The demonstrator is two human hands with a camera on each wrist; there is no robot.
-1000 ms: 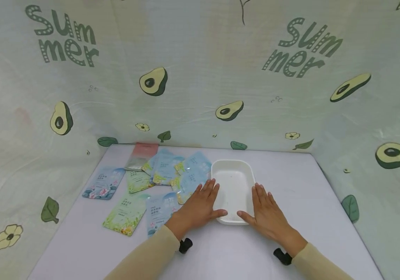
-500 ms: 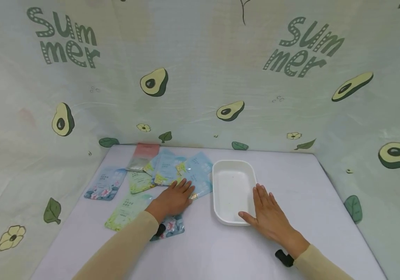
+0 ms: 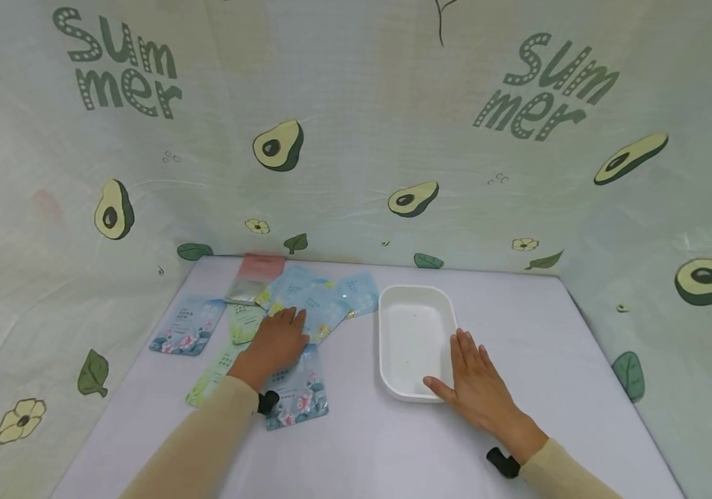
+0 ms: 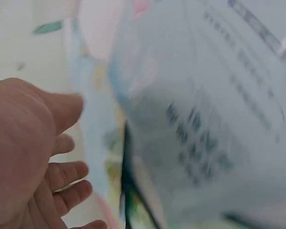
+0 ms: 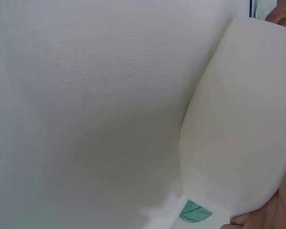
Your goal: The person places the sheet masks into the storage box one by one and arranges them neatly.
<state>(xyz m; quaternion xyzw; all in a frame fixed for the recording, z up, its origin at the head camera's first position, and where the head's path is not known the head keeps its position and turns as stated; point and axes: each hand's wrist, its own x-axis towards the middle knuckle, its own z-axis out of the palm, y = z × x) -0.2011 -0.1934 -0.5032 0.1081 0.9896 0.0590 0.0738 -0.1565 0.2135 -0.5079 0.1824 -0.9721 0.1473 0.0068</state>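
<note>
Nearest, two beige sleeves [image 3: 190, 443] reach over a white table [image 3: 387, 457], with a small black device [image 3: 503, 463] at each wrist. Just beyond the left wrist, a blue packet with pink flowers [image 3: 303, 402] lies flat, partly under the left hand [image 3: 276, 345]. That hand stretches over the packets with fingers loosely extended, gripping nothing; whether its fingertips touch the packet beneath cannot be told.

To the right, the right hand [image 3: 481, 389] lies with straight fingers along the right side of a white tray [image 3: 418, 339], thumb at its near corner, without clasping it. The tray sits upright, right of the packets.

Left of the left hand, a green packet [image 3: 211, 380] shows partly; farther left lies another blue floral packet [image 3: 188, 327]. Beyond the hand, light-blue packets [image 3: 325, 305] overlap, a second green packet [image 3: 244, 323] beside them. Behind these lies a red and silver packet [image 3: 255, 278]. Farthest, a pale cloth [image 3: 343, 76] bears avocados and "summer" lettering.
</note>
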